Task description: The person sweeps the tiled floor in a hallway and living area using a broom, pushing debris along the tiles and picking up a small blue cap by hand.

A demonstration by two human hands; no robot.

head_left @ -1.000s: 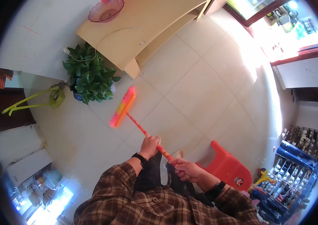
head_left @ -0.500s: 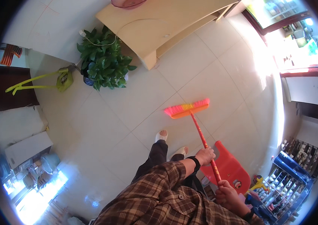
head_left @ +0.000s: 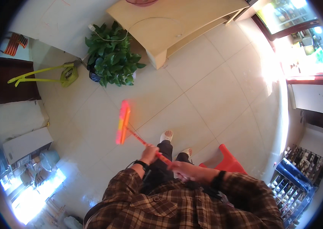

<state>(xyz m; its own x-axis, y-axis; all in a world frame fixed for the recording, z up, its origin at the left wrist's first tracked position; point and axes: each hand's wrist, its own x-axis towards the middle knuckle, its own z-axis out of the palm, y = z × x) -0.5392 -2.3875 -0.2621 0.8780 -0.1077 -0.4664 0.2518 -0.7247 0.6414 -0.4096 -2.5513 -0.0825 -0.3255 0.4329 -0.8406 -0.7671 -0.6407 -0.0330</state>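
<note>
A broom with a red stick (head_left: 136, 136) and a pink, yellow and orange head (head_left: 123, 123) reaches out to the left over the tiles. The head is slightly smeared by motion; whether its bristles touch the floor I cannot tell. My left hand (head_left: 149, 153) wraps round the stick partway down. Closer to my body, my right hand (head_left: 184, 170) closes round the stick's upper part. Just beyond my right forearm stands a red plastic stool (head_left: 228, 162), partly covered by my sleeve. My feet in light slippers (head_left: 166, 136) stand between the broom head and the stool.
A leafy green plant (head_left: 112, 57) stands beside a pale wooden table (head_left: 161, 28) with a white cable across it. A yellow-green long-handled thing (head_left: 69, 74) is at the left. At the lower right is a blue rack (head_left: 293, 171) of shoes; sunlight falls through a doorway at upper right.
The broom head has swung from ahead of me to the left, the stick turning with it. Both hands moved left, still gripping it. My right arm now covers part of the red stool.
</note>
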